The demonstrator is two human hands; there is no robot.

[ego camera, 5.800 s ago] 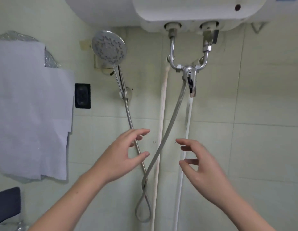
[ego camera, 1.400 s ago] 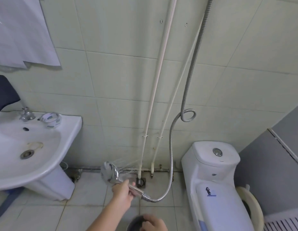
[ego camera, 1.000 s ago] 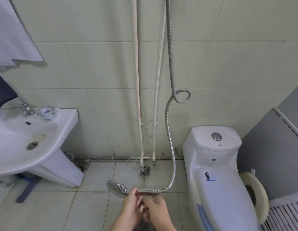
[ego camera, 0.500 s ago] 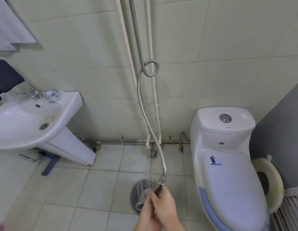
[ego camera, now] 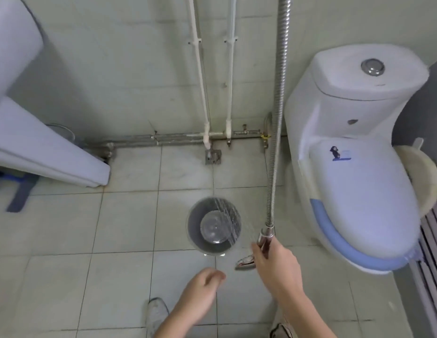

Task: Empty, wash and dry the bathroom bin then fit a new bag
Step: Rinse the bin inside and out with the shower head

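The round grey bathroom bin stands upright on the tiled floor, with water pooled at its bottom. My right hand grips the handle of the chrome shower head, just right of the bin. Water sprays from it into the bin. The metal hose runs from the handle up out of view. My left hand hovers below the bin with its fingers loosely curled, holding nothing.
A white toilet with a closed lid stands to the right. The sink pedestal is at the left. Two white pipes and a floor drain are by the back wall. My shoe shows at the bottom.
My view has tilted down to the floor. The shower head has moved from both hands into the right alone, and its spray now falls into the bin. My left hand has come free.
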